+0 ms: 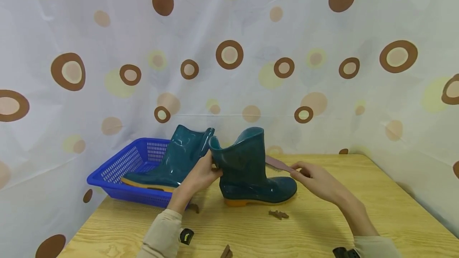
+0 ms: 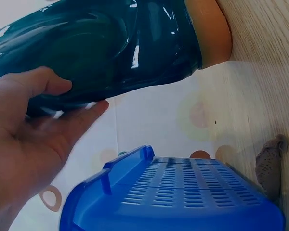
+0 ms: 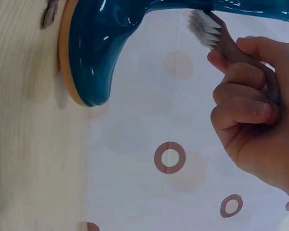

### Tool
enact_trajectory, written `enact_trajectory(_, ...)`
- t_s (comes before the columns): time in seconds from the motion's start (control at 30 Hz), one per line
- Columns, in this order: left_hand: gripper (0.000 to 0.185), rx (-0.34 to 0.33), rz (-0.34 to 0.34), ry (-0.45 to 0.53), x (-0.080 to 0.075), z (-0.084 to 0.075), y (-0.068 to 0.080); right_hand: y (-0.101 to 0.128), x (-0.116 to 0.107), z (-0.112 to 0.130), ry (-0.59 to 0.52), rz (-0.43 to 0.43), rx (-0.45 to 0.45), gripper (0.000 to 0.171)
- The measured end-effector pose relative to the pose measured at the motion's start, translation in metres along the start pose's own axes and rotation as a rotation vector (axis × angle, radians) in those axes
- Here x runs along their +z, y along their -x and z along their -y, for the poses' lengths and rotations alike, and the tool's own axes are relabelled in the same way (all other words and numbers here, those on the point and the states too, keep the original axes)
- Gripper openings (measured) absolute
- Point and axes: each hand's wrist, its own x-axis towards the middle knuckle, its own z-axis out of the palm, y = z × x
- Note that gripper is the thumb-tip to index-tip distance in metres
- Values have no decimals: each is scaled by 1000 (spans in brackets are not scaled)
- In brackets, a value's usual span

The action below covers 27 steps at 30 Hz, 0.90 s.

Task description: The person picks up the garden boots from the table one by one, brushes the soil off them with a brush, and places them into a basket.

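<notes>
A dark teal rubber boot (image 1: 245, 166) with an orange sole stands upright on the table, toe pointing right. My left hand (image 1: 201, 174) grips the back of its shaft near the top; in the left wrist view the thumb and fingers (image 2: 89, 118) lie around the shaft. In my right hand (image 1: 320, 182) is a brush (image 1: 281, 165) with a brownish-pink handle, fingers curled round it. The right wrist view shows its white bristles (image 3: 203, 29) by the front of the shaft; whether they touch is unclear, as the boot covers part of the brush head.
A blue plastic basket (image 1: 104, 182) stands at the left, with a second teal boot (image 1: 183, 158) lying tilted in it. Brown clumps (image 1: 278, 214) lie on the wooden table (image 1: 322, 226) before the boot and near the basket. A patterned curtain (image 1: 251, 23) hangs behind.
</notes>
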Motion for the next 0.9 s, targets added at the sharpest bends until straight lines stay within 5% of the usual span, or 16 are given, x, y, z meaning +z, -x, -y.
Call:
enact_trajectory(0.13,66,-66,-81,-67,3,-4,-3,1,-2,3,-7,5,-12,36)
enact_trajectory(0.27,77,-96,-250,-136,7,-11,-4,4,-4,2,-10,12,-14,34)
enact_trajectory(0.37,72,-2,-387,-195,10,-16,-3,4,-5,2,-8,17,-20,35)
enact_trajectory(0.47,62,174,-440,-271,15,-25,0,4,-5,2,-17,29,-26,36)
enact_trajectory(0.53,61,282,-408,-313,22,-32,2,4,-4,3,-21,33,-33,36)
enact_trajectory(0.63,69,356,-321,-373,36,-41,5,3,-3,3,-27,40,-40,37)
enact_trajectory(0.9,95,189,-150,-346,73,-47,9,0,1,5,-6,40,-70,36)
